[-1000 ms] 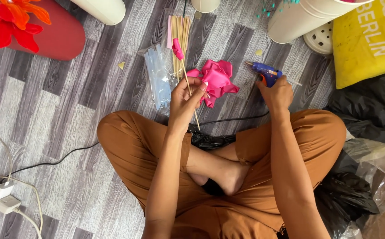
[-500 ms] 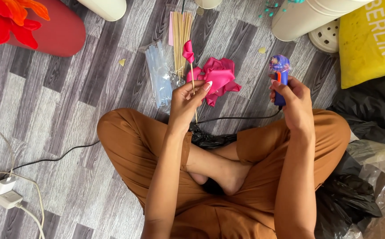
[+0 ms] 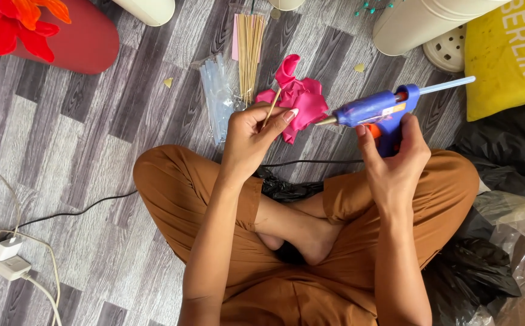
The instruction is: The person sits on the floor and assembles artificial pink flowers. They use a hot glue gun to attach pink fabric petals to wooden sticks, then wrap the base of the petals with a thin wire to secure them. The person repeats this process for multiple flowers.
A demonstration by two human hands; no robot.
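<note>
While the left hand (image 3: 251,134) pinches the wooden skewer (image 3: 271,108), the right hand (image 3: 395,158) has raised the blue glue gun (image 3: 376,108), gripped tight, its nozzle now just beside the pink petals (image 3: 301,102), ready for gluing.

- A grey wood-grain plank floor (image 3: 81,145) carries everything.
- A bundle of thin wooden sticks (image 3: 250,48) lies near the top, just beside a clear bag of glue sticks (image 3: 219,96).
- Pink fabric petals (image 3: 303,104) lie next to the sticks.
- A white power strip (image 3: 0,261) rests at the lower left.
- A black cable (image 3: 81,210) crosses the planks.
- A yellow cushion (image 3: 507,60) sits at the upper right.
</note>
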